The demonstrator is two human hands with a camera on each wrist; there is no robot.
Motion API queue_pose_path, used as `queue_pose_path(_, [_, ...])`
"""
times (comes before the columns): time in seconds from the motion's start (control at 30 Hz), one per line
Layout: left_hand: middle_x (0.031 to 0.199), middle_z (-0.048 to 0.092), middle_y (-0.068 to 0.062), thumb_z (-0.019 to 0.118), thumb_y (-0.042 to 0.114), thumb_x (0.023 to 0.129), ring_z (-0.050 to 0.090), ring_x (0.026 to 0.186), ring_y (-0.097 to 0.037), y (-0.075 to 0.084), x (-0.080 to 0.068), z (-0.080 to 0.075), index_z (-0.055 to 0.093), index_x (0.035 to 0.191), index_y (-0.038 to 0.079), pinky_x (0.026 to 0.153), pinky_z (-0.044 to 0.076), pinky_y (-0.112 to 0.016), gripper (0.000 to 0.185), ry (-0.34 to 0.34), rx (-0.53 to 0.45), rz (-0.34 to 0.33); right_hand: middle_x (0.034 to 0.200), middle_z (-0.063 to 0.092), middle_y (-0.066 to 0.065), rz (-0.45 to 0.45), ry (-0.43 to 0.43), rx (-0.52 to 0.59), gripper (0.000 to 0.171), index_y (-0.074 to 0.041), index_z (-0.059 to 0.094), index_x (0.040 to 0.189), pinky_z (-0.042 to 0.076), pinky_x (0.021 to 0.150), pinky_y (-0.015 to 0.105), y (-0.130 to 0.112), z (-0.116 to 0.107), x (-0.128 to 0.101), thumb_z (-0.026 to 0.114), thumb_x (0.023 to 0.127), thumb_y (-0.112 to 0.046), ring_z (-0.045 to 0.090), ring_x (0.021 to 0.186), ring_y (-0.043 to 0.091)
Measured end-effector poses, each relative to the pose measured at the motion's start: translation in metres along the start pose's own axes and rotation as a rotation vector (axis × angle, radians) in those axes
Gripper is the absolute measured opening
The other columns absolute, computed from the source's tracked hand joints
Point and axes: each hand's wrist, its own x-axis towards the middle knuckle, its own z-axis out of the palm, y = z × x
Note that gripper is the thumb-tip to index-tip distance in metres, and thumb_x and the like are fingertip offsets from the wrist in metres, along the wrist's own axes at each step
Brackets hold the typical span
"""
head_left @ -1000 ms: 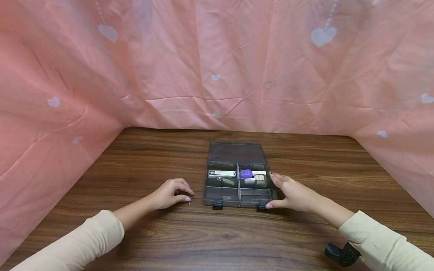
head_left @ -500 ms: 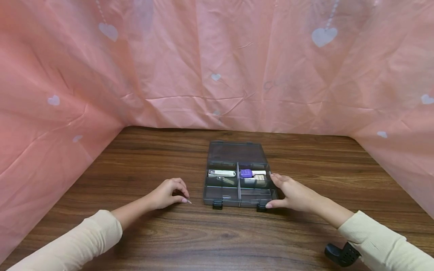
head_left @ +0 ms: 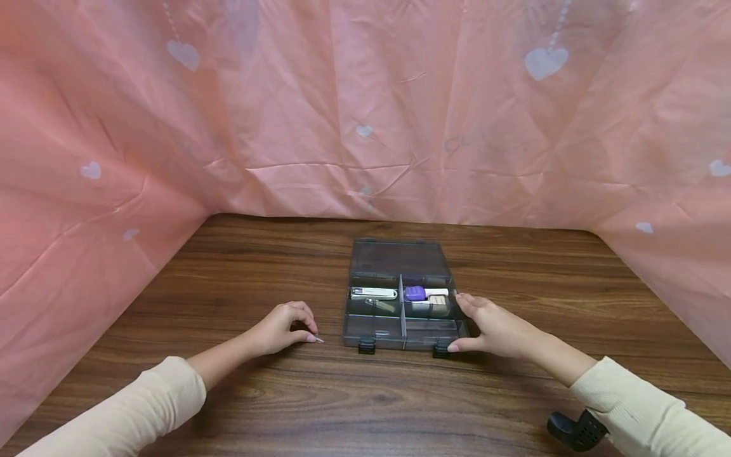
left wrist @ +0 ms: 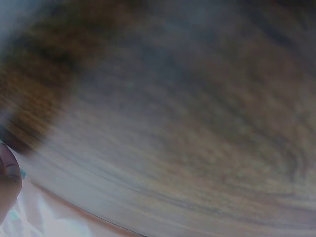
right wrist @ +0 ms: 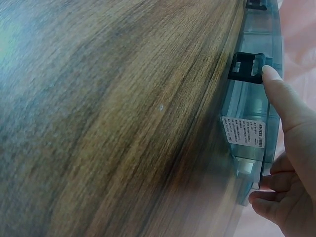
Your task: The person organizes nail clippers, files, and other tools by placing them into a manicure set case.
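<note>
sleeves of cream knit come in from the near edge of the wooden table (head_left: 240, 406), one on each forearm, and a small black clip-like object (head_left: 573, 430) lies just beside the right sleeve.

right hand (head_left: 497, 330) holds the near right corner of the grey compartment box (head_left: 400, 330): its thumb lies along the front wall with the tip against the right-hand black latch (right wrist: 248, 67), and its other fingers curl round the right side wall, so the corner sits pinched between thumb and fingers. in the right wrist view a white label (right wrist: 243, 131) shows on the wall just inside that grip.

left hand (head_left: 282, 327) rests on the table to the left of the box, near it but not touching, fingers curled under and pinching a tiny thin pale item (head_left: 318, 340) at the fingertips; what it is cannot be told. the left wrist view is blurred and shows only wood grain.

beyond the right hand's fingers, the box's inner compartments hold a white nail clipper (head_left: 374, 292) on the left of the divider and a purple piece (head_left: 414, 292) with a beige piece (head_left: 438, 298) on the right. the box's lid (head_left: 396, 257) lies open flat on the far side. a pink curtain (head_left: 365, 108) with white hearts hangs behind.
</note>
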Motion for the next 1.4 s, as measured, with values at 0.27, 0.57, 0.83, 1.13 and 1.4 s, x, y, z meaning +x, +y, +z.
queue_pose_path(0.27, [0.085, 0.063, 0.003, 0.073, 0.012, 0.077, 0.058, 0.085, -0.011, 0.001, -0.001, -0.001, 0.069, 0.078, 0.012, 0.075, 0.048, -0.024, 0.004, 0.021, -0.016, -0.004, 0.133, 0.042, 0.036, -0.006, 0.007, -0.008, 0.095, 0.017, 0.042, 0.129, 0.039, 0.098, 0.056, 0.0, 0.0, 0.0, 0.065, 0.075, -0.058, 0.041, 0.124, 0.049])
queue_pose_path(0.57, [0.085, 0.065, 0.0, 0.073, 0.009, 0.078, 0.059, 0.085, -0.01, 0.007, 0.004, -0.005, 0.069, 0.08, 0.009, 0.077, 0.049, -0.024, 0.004, 0.059, -0.045, -0.009, 0.134, 0.042, 0.036, 0.003, 0.003, 0.0, 0.096, 0.017, 0.041, 0.13, 0.039, 0.097, 0.057, -0.001, 0.0, -0.001, 0.065, 0.075, -0.058, 0.041, 0.124, 0.049])
queue_pose_path(0.83, [0.088, 0.066, -0.004, 0.071, 0.008, 0.079, 0.058, 0.083, -0.009, 0.018, 0.011, -0.01, 0.07, 0.083, 0.006, 0.072, 0.051, -0.024, 0.005, 0.084, -0.093, -0.035, 0.133, 0.042, 0.036, 0.005, 0.007, 0.0, 0.097, 0.017, 0.041, 0.13, 0.039, 0.098, 0.057, -0.001, 0.0, -0.001, 0.065, 0.075, -0.058, 0.041, 0.124, 0.049])
queue_pose_path(1.13, [0.086, 0.067, -0.004, 0.071, 0.01, 0.079, 0.058, 0.081, -0.011, 0.033, 0.031, -0.012, 0.07, 0.083, 0.006, 0.068, 0.049, -0.023, 0.006, 0.126, -0.113, 0.004, 0.133, 0.043, 0.036, 0.006, 0.01, -0.003, 0.097, 0.017, 0.041, 0.13, 0.039, 0.098, 0.057, -0.001, 0.0, -0.001, 0.066, 0.074, -0.058, 0.041, 0.124, 0.049])
queue_pose_path(1.4, [0.088, 0.067, -0.003, 0.07, 0.01, 0.081, 0.059, 0.083, -0.011, 0.045, 0.049, 0.0, 0.07, 0.084, 0.006, 0.07, 0.049, -0.022, 0.005, 0.113, -0.107, 0.033, 0.133, 0.043, 0.036, -0.008, 0.021, -0.001, 0.094, 0.018, 0.042, 0.129, 0.039, 0.098, 0.057, 0.0, 0.001, -0.001, 0.067, 0.075, -0.055, 0.041, 0.124, 0.049])
